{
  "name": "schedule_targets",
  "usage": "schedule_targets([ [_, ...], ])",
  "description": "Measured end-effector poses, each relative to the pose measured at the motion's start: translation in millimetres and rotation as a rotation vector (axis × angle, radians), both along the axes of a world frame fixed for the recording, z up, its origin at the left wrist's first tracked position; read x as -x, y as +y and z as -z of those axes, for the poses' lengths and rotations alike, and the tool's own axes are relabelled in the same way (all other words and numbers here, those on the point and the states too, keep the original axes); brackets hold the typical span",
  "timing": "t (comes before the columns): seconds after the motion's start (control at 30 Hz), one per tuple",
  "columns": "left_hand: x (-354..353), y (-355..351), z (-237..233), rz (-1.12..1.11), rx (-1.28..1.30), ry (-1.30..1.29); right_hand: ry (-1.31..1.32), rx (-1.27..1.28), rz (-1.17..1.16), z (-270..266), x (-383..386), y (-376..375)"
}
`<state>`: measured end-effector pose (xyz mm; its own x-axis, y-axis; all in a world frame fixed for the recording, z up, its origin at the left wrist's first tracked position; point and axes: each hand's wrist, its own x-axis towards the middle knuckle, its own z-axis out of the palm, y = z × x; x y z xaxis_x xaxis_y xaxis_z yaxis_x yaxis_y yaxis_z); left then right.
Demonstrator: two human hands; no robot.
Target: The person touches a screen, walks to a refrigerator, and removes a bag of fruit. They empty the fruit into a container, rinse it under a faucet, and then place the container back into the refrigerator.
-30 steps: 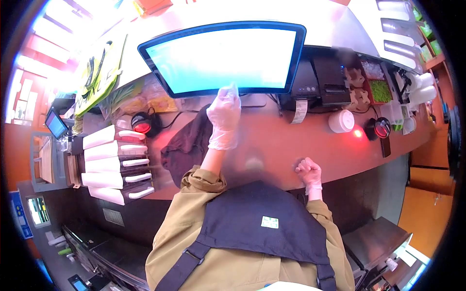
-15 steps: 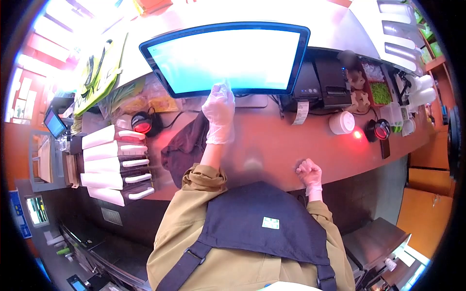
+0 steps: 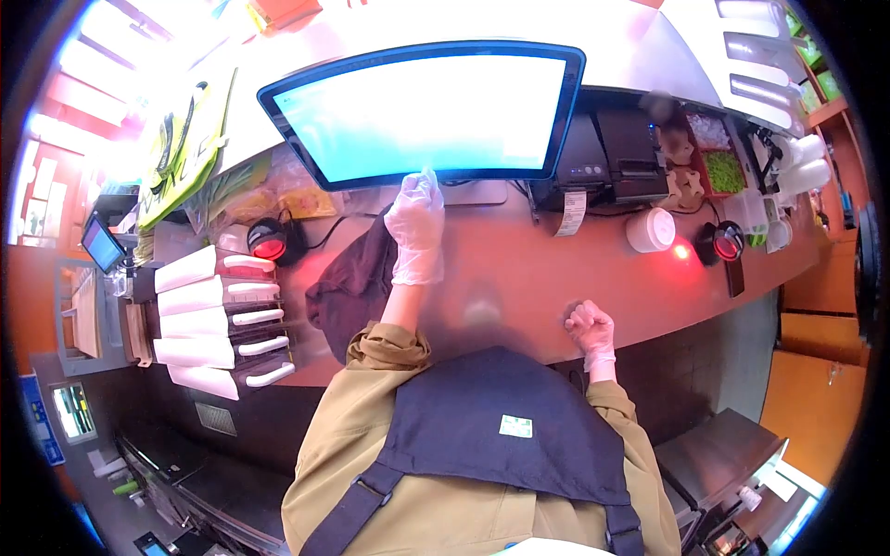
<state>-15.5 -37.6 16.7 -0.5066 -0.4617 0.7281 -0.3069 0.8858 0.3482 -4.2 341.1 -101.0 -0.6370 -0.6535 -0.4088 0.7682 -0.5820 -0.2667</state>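
My left hand [image 3: 414, 227], in a clear glove, is up at the lower edge of the touchscreen monitor [image 3: 426, 120]. Its fingers are curled, and the fingertip at the top overlaps the bottom of the bright screen. Dark crumpled cloth [image 3: 357, 283] lies on the counter beside that wrist. My right hand [image 3: 591, 329], gloved too, is a closed fist at the counter's front edge, with nothing showing in it.
Black printers [image 3: 630, 148] stand right of the monitor, a paper slip [image 3: 571, 213] hanging out. Nearby are a white cup [image 3: 651, 230] and a red-lit scanner [image 3: 725, 245]. Another scanner [image 3: 269, 243] and a rack of white-handled holders [image 3: 222, 320] are at left. The reddish counter [image 3: 528, 269] curves around me.
My left hand has drawn slightly down from the screen, its fingertip now nearer the bottom edge. The right fist stays at the counter's edge. The whole view has shifted a little.
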Motion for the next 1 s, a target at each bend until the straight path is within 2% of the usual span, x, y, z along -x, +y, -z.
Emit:
schedule_targets([
  [0.27,2,18,-10,0.029,-0.019,-0.070,0.002,0.002,0.009,2,0,-1],
  [0.33,8,28,-9,0.063,-0.006,-0.152,0.014,-0.006,0.004,-2,-1,-2],
  [0.4,16,43,-17,0.156,0.011,-0.084,0.011,-0.015,-0.001,-2,-1,-2],
  [0.5,29,57,-23,0.179,0.078,-0.136,0.021,-0.028,-0.006,0,0,0],
  [0.63,44,63,-18,0.203,0.121,-0.137,0.154,-0.062,-0.037,4,1,0],
  [1.0,37,72,-7,0.229,0.178,-0.186,0.088,-0.038,-0.036,1,0,1],
])
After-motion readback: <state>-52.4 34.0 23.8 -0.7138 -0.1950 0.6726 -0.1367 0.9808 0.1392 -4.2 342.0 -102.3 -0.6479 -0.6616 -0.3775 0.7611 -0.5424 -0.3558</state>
